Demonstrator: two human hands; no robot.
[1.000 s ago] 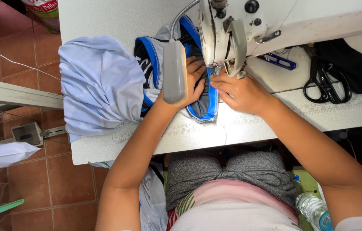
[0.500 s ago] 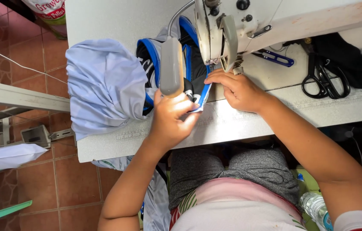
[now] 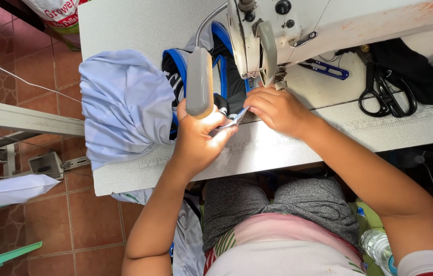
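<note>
I see the table (image 3: 329,138) with the sewing machine (image 3: 359,25) across its top, and a pale blue fabric bundle (image 3: 124,102) heaped at the left. The dark garment with blue trim (image 3: 226,76) lies under the machine head, its edge drawn toward me between both hands. My right hand (image 3: 278,108) presses flat on the cloth just beside the presser foot (image 3: 279,76), fingers close together. My left hand (image 3: 198,140) pinches the trim edge (image 3: 234,120), fingers curled tight on it. I'd judge the step is lining up the edge: keep it taut and flat, fingertips clear of the needle. Black scissors (image 3: 385,94) lie well apart at right.
</note>
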